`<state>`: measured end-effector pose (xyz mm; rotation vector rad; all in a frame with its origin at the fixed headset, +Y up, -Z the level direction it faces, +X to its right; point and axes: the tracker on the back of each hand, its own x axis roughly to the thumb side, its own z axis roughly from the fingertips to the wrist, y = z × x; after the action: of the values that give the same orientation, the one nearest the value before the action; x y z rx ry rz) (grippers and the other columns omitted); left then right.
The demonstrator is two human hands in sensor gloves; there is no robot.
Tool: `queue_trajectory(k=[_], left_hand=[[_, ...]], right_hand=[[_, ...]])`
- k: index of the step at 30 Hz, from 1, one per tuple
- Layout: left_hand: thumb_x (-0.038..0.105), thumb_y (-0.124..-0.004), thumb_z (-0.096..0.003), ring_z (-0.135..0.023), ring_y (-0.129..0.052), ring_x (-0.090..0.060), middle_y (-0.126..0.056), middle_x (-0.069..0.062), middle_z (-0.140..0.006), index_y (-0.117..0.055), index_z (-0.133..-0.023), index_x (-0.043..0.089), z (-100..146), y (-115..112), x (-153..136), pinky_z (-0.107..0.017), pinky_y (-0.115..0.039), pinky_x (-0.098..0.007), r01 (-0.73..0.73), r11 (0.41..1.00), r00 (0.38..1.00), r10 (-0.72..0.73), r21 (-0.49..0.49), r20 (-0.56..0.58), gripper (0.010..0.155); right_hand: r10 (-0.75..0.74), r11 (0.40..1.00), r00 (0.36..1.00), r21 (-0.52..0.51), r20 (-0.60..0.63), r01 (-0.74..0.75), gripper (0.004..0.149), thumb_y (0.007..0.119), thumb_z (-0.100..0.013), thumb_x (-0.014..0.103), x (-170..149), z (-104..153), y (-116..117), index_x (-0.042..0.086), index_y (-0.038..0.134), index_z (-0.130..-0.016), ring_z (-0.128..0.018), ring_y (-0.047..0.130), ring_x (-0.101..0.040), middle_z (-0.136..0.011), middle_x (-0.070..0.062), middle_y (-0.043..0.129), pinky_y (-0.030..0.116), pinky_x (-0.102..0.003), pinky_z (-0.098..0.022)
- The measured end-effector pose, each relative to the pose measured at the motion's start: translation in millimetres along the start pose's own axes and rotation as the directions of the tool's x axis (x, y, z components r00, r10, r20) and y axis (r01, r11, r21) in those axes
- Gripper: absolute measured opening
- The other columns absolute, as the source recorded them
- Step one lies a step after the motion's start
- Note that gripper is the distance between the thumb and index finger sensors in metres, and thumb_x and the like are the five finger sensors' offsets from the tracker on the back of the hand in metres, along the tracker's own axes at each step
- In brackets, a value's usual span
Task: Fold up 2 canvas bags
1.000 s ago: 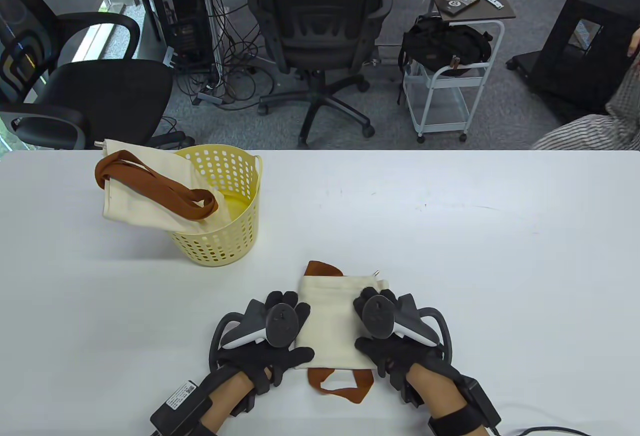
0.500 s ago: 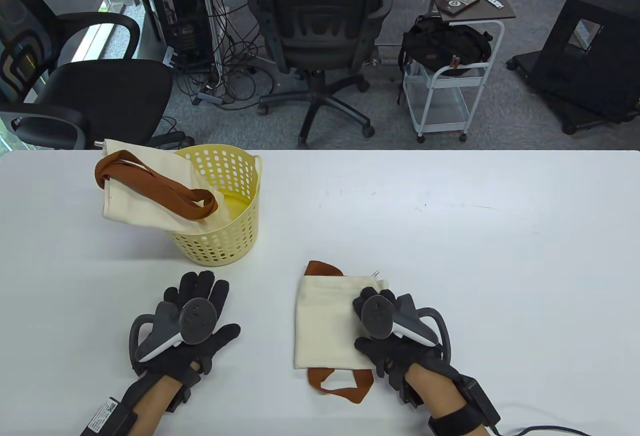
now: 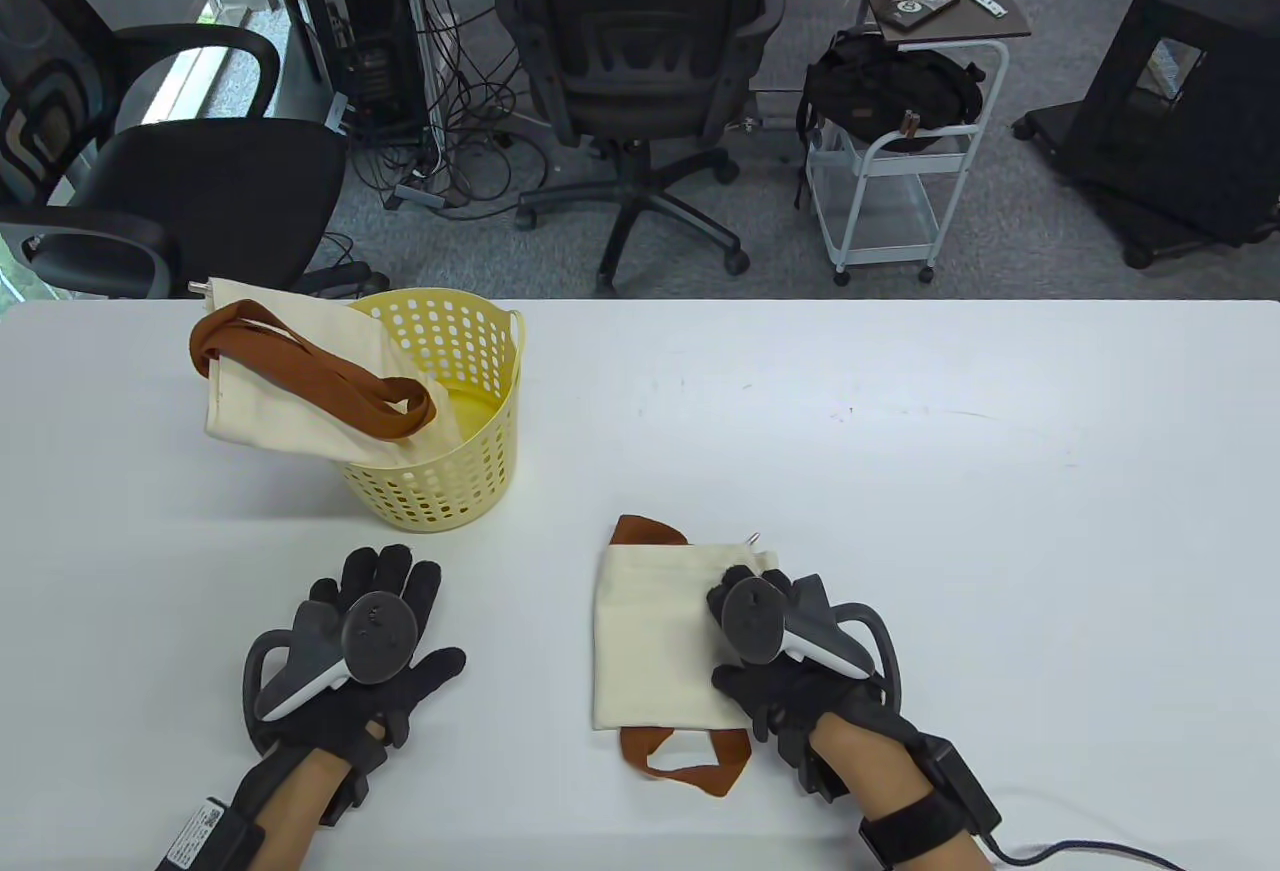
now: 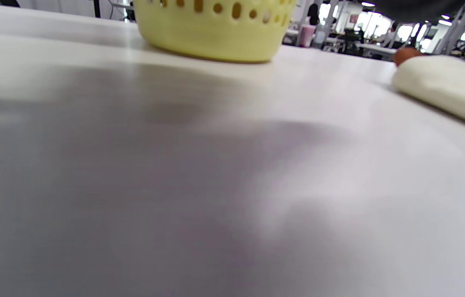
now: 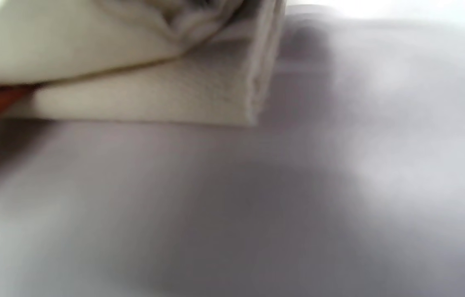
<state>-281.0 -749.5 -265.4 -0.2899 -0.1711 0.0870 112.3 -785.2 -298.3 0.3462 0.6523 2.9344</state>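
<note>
A folded cream canvas bag [image 3: 655,631] lies on the white table [image 3: 900,471] near the front edge, its brown handles [image 3: 690,761] sticking out front and back. My right hand [image 3: 760,631] grips the bag's right edge; the right wrist view shows the folded layers [image 5: 142,95] close up. My left hand [image 3: 375,611] lies open on the table, fingers spread, apart from the bag and to its left. A second cream bag [image 3: 270,411] with brown handles [image 3: 320,376] hangs unfolded over the rim of a yellow basket [image 3: 480,471]. The left wrist view shows the basket [image 4: 212,29] and the folded bag [image 4: 447,84].
Office chairs [image 3: 640,61], a white cart [image 3: 900,181] and cables stand on the floor beyond the table's far edge. A cable [image 3: 1080,851] runs from my right wrist along the table's front right.
My left hand has let go of the folded bag and moved left onto the bare table. My right hand stays on the bag's right edge, and the bag has shifted slightly.
</note>
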Motion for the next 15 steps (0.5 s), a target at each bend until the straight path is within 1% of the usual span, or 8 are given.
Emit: queue_trajectory(k=[4, 8, 13, 15], left_hand=[[0.064, -0.068, -0.0372, -0.111, -0.007, -0.037, -0.010, -0.001, -0.115, -0.026, -0.107, 0.031, 1.0, 1.5, 0.5, -0.077, -0.014, -0.065, -0.003, 1.000, 1.000, 0.003, 0.004, 0.000, 0.087], [0.064, -0.068, -0.0372, -0.111, -0.007, -0.037, -0.009, -0.001, -0.115, -0.026, -0.106, 0.031, 1.9, 1.5, 0.9, -0.077, -0.015, -0.065, -0.002, 1.000, 1.000, 0.002, 0.003, -0.002, 0.087], [0.064, -0.068, -0.0372, -0.110, -0.007, -0.037, -0.008, -0.001, -0.114, -0.025, -0.106, 0.031, 2.2, 0.4, 1.1, -0.077, -0.014, -0.065, -0.003, 1.000, 1.000, 0.003, 0.000, -0.006, 0.087], [0.064, -0.068, -0.0371, -0.110, -0.006, -0.037, -0.008, -0.001, -0.114, -0.025, -0.106, 0.031, 2.4, 0.7, 1.2, -0.077, -0.014, -0.065, -0.002, 1.000, 1.000, 0.002, 0.000, -0.010, 0.087]], right_hand=[[-0.051, 0.998, 0.997, 0.021, -0.054, 0.052, 0.073, 0.077, -0.047, 0.039, -17.1, -16.9, -10.7, 0.029, 0.034, -0.106, -0.106, 0.018, -0.034, -0.114, 0.001, 0.016, 0.029, -0.057, -0.078], [-0.119, 0.992, 0.984, 0.036, -0.134, 0.125, 0.073, 0.080, -0.048, 0.032, -49.4, -45.6, -29.5, 0.030, 0.034, -0.105, -0.106, 0.015, -0.033, -0.114, 0.003, 0.015, 0.026, -0.056, -0.078], [-0.102, 0.994, 0.966, 0.006, -0.237, 0.106, 0.073, 0.083, -0.047, 0.027, -93.0, -78.5, -54.1, 0.029, 0.038, -0.105, -0.106, 0.016, -0.031, -0.114, 0.003, 0.019, 0.025, -0.055, -0.079], [-0.091, 0.996, 0.949, -0.007, -0.303, 0.094, 0.073, 0.083, -0.047, 0.024, -113.5, -92.3, -65.5, 0.030, 0.039, -0.105, -0.107, 0.016, -0.029, -0.115, 0.004, 0.021, 0.026, -0.054, -0.079]])
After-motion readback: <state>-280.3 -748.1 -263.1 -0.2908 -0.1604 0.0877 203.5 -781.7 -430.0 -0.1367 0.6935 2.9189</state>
